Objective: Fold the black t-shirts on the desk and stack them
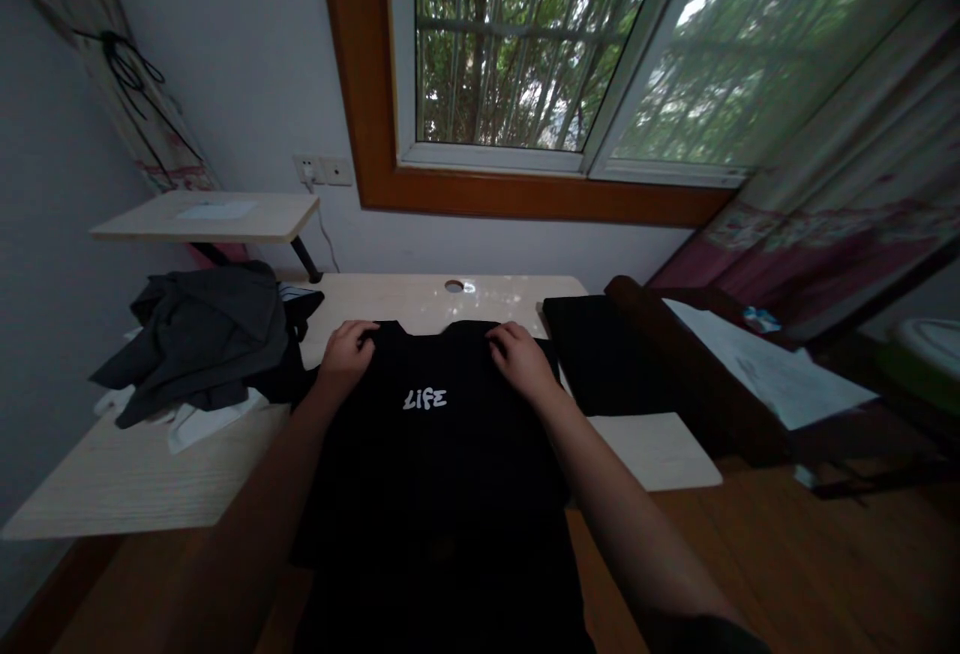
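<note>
A black T-shirt (442, 464) with small white lettering is spread over the front middle of the desk. Its notched neckline points toward the window, and its lower part reaches past the desk's near edge, where it blends with dark cloth below. At the left shoulder, my left hand (348, 352) has its fingers closed on the fabric. My right hand (519, 356) pinches the opposite shoulder in the same way. Both fingertips are partly hidden in the dark cloth.
To the left, a heap of grey, black and white clothes (206, 329) lies beneath a raised shelf (202, 216). A folded black cloth stack (600, 349) rests on the desk's right side. The pale desk (375, 292) backs onto a wall below a window. Beyond its right end stands dark brown furniture (690, 364) with a whitish sheet (757, 364).
</note>
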Demonstrator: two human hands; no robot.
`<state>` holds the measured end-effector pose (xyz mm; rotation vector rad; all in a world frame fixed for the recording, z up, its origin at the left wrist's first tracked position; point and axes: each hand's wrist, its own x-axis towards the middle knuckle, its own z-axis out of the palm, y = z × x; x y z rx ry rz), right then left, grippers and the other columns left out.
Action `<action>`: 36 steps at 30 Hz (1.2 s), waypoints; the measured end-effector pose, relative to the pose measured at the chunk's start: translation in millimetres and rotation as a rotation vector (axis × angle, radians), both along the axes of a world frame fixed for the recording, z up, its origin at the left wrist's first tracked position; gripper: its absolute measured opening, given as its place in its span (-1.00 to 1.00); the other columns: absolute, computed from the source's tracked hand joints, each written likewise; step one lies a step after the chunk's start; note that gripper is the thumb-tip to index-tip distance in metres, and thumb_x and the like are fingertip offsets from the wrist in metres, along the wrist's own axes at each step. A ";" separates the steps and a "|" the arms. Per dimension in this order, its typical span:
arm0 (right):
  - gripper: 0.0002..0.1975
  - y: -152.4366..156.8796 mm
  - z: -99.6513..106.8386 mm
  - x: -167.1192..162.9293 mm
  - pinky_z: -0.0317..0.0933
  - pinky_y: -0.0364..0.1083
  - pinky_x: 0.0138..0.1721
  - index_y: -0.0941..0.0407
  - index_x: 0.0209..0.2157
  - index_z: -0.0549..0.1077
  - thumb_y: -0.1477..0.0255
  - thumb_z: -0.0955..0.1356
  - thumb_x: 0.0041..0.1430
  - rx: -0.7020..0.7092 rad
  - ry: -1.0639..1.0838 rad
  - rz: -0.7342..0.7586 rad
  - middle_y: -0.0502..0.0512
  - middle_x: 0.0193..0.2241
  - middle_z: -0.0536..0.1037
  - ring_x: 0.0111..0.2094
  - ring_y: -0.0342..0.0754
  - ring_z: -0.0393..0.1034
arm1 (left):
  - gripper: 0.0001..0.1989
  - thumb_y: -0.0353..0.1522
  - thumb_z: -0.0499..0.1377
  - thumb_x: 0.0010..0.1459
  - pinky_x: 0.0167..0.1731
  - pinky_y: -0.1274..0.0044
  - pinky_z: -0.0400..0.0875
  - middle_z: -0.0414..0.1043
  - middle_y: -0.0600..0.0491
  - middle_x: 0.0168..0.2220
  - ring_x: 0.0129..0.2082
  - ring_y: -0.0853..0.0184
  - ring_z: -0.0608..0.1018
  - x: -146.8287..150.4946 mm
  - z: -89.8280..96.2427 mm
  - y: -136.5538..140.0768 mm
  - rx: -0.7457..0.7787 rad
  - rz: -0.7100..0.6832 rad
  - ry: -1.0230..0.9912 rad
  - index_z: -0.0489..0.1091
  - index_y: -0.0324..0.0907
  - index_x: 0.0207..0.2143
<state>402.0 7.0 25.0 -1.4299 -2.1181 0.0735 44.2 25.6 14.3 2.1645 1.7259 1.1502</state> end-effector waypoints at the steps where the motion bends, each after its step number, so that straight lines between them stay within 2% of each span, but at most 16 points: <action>1: -0.77 5.9 -0.8 -4.1 0.28 0.03 0.05 0.06 -0.06 0.50 0.49 0.29 0.30 0.023 -0.019 -0.023 0.20 -0.09 0.49 -0.02 0.08 0.38 | -0.66 -0.44 0.06 0.08 0.12 0.24 0.35 0.54 -0.07 -0.08 0.01 0.13 0.52 2.6 -2.6 7.1 0.031 0.045 -0.005 0.51 -0.13 -0.13; 4: -0.71 20.3 -6.8 -14.3 0.25 0.05 0.08 0.08 0.05 0.46 0.43 0.28 0.33 0.067 -0.057 -0.090 0.24 -0.03 0.48 0.00 0.12 0.36 | -0.66 -0.45 0.08 0.09 0.20 0.17 0.23 0.55 -0.09 -0.08 0.03 0.08 0.51 8.4 -11.6 21.8 0.091 0.150 0.035 0.50 -0.13 -0.09; 7: -0.64 28.0 -16.8 -19.5 0.22 0.09 0.10 0.11 0.14 0.40 0.36 0.27 0.36 0.065 -0.081 -0.142 0.28 -0.02 0.48 0.01 0.16 0.35 | -0.70 -0.37 0.10 0.16 0.18 0.18 0.22 0.55 -0.13 -0.07 0.02 0.05 0.50 7.8 -23.9 28.0 0.077 0.194 0.095 0.48 -0.17 -0.07; 13: -0.66 27.7 -29.0 -15.9 0.20 0.08 0.06 0.11 0.09 0.44 0.30 0.26 0.37 0.077 -0.097 -0.210 0.26 -0.10 0.51 -0.04 0.17 0.34 | -0.66 -0.18 0.06 0.30 0.09 0.21 0.26 0.55 -0.19 -0.07 -0.04 0.03 0.50 -10.7 -41.8 29.0 0.061 0.275 0.167 0.49 -0.19 -0.09; 18: -0.81 23.8 -28.2 -11.0 0.22 0.04 -0.02 0.09 -0.14 0.52 0.37 0.30 0.31 0.104 -0.053 -0.139 0.19 -0.24 0.50 -0.13 0.12 0.33 | -0.68 -0.09 0.16 0.22 0.03 0.27 0.31 0.52 -0.06 -0.23 -0.16 0.10 0.51 -26.4 -43.8 24.3 0.041 0.203 0.142 0.52 -0.13 -0.21; 21: -0.80 20.3 -26.7 -10.6 0.23 0.00 -0.07 0.08 -0.27 0.52 0.37 0.27 0.34 0.133 -0.021 -0.052 0.15 -0.33 0.46 -0.19 0.07 0.32 | -0.69 -0.05 0.23 0.14 -0.05 0.31 0.36 0.44 0.01 -0.35 -0.22 0.14 0.48 -31.1 -39.1 16.7 0.043 0.160 0.076 0.50 -0.09 -0.35; 25: -0.66 16.0 -25.5 -11.3 0.24 -0.03 -0.15 0.07 -0.44 0.48 0.34 0.22 0.40 0.136 0.050 0.040 0.11 -0.42 0.42 -0.28 0.01 0.31 | -0.70 -0.09 0.21 0.17 -0.11 0.36 0.38 0.42 0.05 -0.40 -0.25 0.23 0.48 -31.0 -23.8 2.3 0.063 -0.043 -0.069 0.46 -0.09 -0.46; 29: -0.60 15.1 -27.5 -10.7 0.26 -0.04 -0.18 0.06 -0.56 0.41 0.33 0.24 0.38 0.091 0.090 0.110 0.10 -0.43 0.44 -0.30 -0.01 0.34 | -0.62 -0.15 0.10 0.28 -0.21 0.43 0.41 0.46 0.04 -0.41 -0.32 0.30 0.52 -27.7 -10.9 -8.9 -0.059 -0.226 -0.170 0.44 -0.11 -0.54; 33: -0.66 15.0 -28.8 -10.0 0.28 -0.04 -0.19 0.06 -0.56 0.40 0.37 0.27 0.33 0.051 0.095 0.111 0.09 -0.41 0.49 -0.30 -0.02 0.37 | -0.61 -0.16 0.10 0.29 -0.27 0.46 0.41 0.48 0.05 -0.42 -0.36 0.32 0.53 -23.8 -7.3 -11.8 -0.077 -0.249 -0.165 0.43 -0.12 -0.56; 36: -0.77 12.8 -26.1 -11.1 0.28 -0.05 -0.18 0.06 -0.42 0.48 0.34 0.30 0.32 0.027 0.086 0.091 0.08 -0.39 0.52 -0.29 -0.02 0.40 | -0.64 -0.15 0.13 0.28 -0.30 0.47 0.38 0.47 0.05 -0.43 -0.39 0.34 0.51 -21.3 -8.9 -11.0 -0.053 -0.244 -0.076 0.42 -0.12 -0.53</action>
